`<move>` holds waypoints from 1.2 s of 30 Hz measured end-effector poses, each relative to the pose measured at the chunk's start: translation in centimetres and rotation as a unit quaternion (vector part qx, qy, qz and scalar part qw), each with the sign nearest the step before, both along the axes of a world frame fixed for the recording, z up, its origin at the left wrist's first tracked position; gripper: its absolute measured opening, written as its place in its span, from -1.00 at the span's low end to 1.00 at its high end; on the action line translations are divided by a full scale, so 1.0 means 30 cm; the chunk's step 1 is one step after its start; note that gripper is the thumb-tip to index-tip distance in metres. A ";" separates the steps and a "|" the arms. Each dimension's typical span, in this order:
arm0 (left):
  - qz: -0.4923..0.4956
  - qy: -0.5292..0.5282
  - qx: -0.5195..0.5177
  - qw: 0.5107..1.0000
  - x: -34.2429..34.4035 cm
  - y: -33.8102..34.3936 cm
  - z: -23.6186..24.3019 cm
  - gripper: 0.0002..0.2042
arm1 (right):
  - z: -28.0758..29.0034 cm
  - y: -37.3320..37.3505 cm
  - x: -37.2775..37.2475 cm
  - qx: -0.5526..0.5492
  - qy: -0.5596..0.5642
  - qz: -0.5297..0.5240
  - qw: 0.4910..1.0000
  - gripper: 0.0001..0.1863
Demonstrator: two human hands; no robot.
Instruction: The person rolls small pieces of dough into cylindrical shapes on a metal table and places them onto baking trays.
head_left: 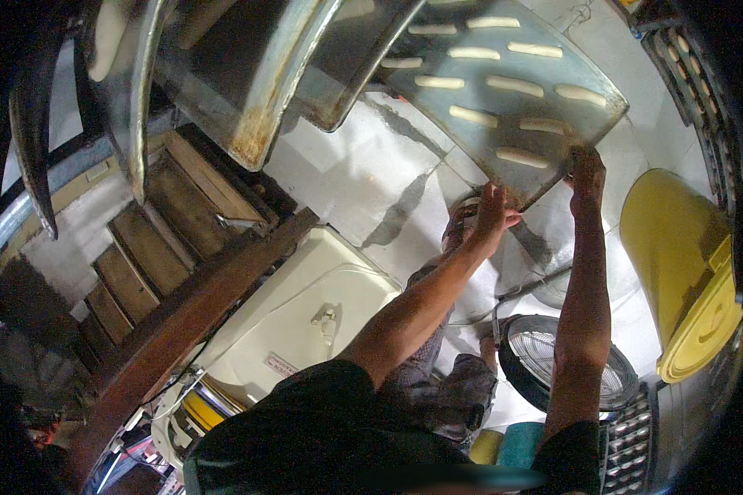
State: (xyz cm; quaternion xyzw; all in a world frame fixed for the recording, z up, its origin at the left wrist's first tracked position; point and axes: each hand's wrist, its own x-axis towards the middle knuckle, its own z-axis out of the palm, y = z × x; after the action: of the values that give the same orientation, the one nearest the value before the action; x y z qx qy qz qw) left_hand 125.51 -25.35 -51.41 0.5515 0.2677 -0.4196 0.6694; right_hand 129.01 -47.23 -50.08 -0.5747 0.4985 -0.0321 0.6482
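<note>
A flat metal baking tray (516, 115) stretches away in front of me, carrying several pale dough strips (514, 85) spaced apart in rows. My left hand (494, 216) is at the tray's near edge, its fingers closed on the rim. At the same edge, farther right, my right hand (587, 172) grips the tray, with its fingertips partly hidden. The tray's far end runs behind other trays and out of view at the top.
Metal trays (256, 124) with rusty edges are racked at upper left. Below them are wooden drawers or steps (153, 223) and a brown beam (202, 305). A cream-coloured lidded box (305, 297) stands left of my legs, a round fan (545, 355) right, beside a yellow lidded bin (677, 264).
</note>
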 end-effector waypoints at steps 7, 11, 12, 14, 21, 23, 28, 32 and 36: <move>-0.624 -0.407 0.142 0.652 -0.110 0.474 0.718 -0.32 | -0.326 0.018 0.080 -0.119 -0.017 0.180 0.976 -0.65; -0.650 -0.371 0.133 0.650 -0.076 0.466 0.780 -0.26 | -0.372 0.095 0.289 0.065 -0.083 0.097 0.990 -0.68; -0.648 -0.369 0.136 0.652 -0.071 0.457 0.777 -0.26 | -0.369 0.140 0.331 0.069 -0.111 0.088 0.987 -0.67; -0.643 -0.373 0.133 0.655 -0.096 0.460 0.745 -0.25 | -0.333 0.240 0.448 0.065 -0.159 0.074 0.982 -0.66; -0.640 -0.362 0.168 0.657 -0.091 0.456 0.753 -0.23 | -0.125 0.382 0.717 0.172 -0.168 0.196 0.951 -0.15; -0.641 -0.374 0.165 0.650 -0.130 0.483 0.713 -0.23 | -0.084 0.390 0.682 0.200 -0.241 0.203 0.928 -0.04; -0.658 -0.376 0.136 0.637 -0.134 0.427 0.707 -0.27 | -0.040 0.483 0.409 0.125 -0.262 0.238 0.927 -0.46; -0.651 -0.423 0.149 0.613 -0.210 0.428 0.698 -0.23 | 0.156 0.666 0.103 0.197 -0.042 0.138 0.970 -0.41; -0.722 -0.428 0.156 0.520 -0.297 0.453 0.643 -0.19 | 0.439 0.700 -0.321 -0.080 0.049 0.242 0.966 -0.41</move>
State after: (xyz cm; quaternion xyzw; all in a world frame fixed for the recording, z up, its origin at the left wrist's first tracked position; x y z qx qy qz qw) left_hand 116.59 -11.77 -32.12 0.7646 -0.4802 -0.4236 0.0735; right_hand 119.39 -26.23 -36.92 -0.7293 0.3712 0.1142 0.5633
